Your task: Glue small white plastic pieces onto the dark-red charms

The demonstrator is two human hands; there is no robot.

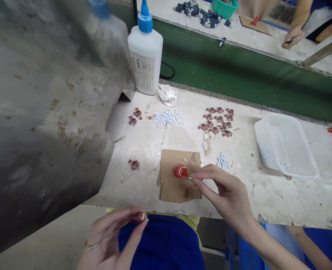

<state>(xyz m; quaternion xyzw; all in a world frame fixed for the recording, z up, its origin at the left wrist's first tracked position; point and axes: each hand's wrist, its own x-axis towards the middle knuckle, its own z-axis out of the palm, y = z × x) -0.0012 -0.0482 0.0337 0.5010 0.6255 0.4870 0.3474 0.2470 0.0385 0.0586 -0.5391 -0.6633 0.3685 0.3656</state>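
Note:
Below the table's front edge, my left hand pinches a small brown figurine between thumb and fingers. Over the cardboard's right edge, my right hand holds a tiny white piece in its fingertips, just right of a small container of red liquid. That container stands on a brown cardboard square. Small pale pieces lie in a large pile and a smaller pile. Several brown figurines form a group at the back; one more lies to the left.
A white bottle with a blue cap stands at the back beside crumpled white material. A metal housing fills the left. At right is a clear plastic tub. Another person's hand works beyond the green divider.

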